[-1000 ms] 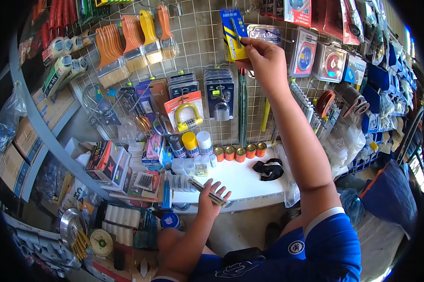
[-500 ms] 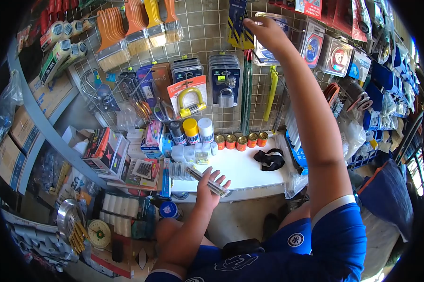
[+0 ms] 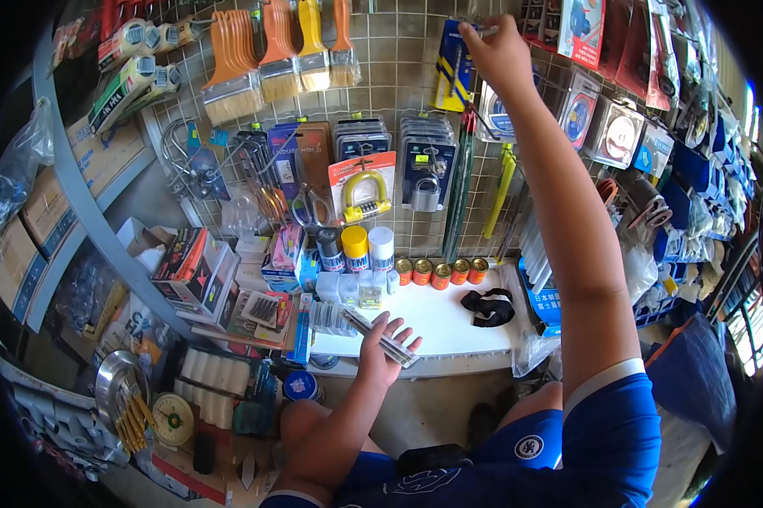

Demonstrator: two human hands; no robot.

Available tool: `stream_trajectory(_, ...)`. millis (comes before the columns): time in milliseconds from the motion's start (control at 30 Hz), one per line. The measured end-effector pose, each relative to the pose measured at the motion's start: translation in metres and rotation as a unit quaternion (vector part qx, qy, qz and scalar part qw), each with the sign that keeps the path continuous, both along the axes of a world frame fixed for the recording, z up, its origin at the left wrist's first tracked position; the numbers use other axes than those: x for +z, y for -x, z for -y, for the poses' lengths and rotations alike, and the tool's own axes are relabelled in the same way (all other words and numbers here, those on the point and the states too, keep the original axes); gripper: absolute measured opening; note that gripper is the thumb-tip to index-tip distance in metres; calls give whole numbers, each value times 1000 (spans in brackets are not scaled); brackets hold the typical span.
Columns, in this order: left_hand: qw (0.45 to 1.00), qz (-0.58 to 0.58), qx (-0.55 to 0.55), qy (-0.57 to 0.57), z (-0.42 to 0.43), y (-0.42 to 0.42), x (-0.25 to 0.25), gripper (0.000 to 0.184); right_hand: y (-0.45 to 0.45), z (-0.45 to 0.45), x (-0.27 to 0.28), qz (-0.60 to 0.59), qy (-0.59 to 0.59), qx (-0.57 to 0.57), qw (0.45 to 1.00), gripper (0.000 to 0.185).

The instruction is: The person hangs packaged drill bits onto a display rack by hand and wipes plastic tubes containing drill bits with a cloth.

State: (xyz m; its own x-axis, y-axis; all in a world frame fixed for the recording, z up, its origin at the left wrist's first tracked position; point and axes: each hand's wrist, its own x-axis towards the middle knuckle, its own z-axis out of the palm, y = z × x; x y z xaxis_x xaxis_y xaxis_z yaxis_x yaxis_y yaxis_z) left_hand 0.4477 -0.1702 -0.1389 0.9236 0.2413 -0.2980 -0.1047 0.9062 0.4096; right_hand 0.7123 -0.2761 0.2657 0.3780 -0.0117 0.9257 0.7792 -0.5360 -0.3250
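Note:
My left hand (image 3: 381, 360), palm up with fingers partly spread, holds a small bundle of slim grey-and-clear packs (image 3: 396, 350) across its palm; their contents are too small to tell. It is in front of the white shelf's edge. My right hand (image 3: 501, 57) is raised to the wire rack, fingers and thumb pinched beside the top of a hanging blue-and-yellow pack (image 3: 454, 72). A small shiny piece shows at these fingertips, and I cannot tell whether it is a hook end or a slim pack.
Paint brushes (image 3: 280, 72), a yellow padlock pack (image 3: 364, 193) and other carded goods hang on the wire rack. Spray cans (image 3: 356, 247) and small orange tins (image 3: 441, 275) line the white shelf (image 3: 415, 326), with a black looped item (image 3: 488, 308). Boxes (image 3: 197, 271) stand left.
The view has shifted, so the rack appears lower and further right. My right hand has moved up near the top of the blue-and-yellow pack. My left hand still holds the slim packs.

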Motion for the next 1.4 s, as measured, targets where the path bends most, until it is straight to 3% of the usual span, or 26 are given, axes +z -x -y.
stream_trajectory(33,1000,1,-2,2,-1,0,0,44,2,-1,8,65,10,-57,996,59)
stream_trajectory(200,1000,-7,-4,10,-5,1,-6,43,-11,-9,47,3,230,-153,961,37)
stream_trajectory(433,1000,15,9,4,-11,8,-6,42,-30,-3,72,45,436,-196,877,28)
stream_trajectory(600,999,37,6,12,-12,6,-10,41,-15,1,83,45,467,-177,865,24)
stream_trajectory(733,999,35,3,16,-10,2,-9,41,0,-11,81,48,455,-238,857,22)
stream_trajectory(867,999,35,2,13,-7,3,-3,41,5,-27,73,68,488,-322,808,17)
stream_trajectory(1400,999,50,1,15,-16,11,-5,43,12,-28,81,80,454,-291,839,20)
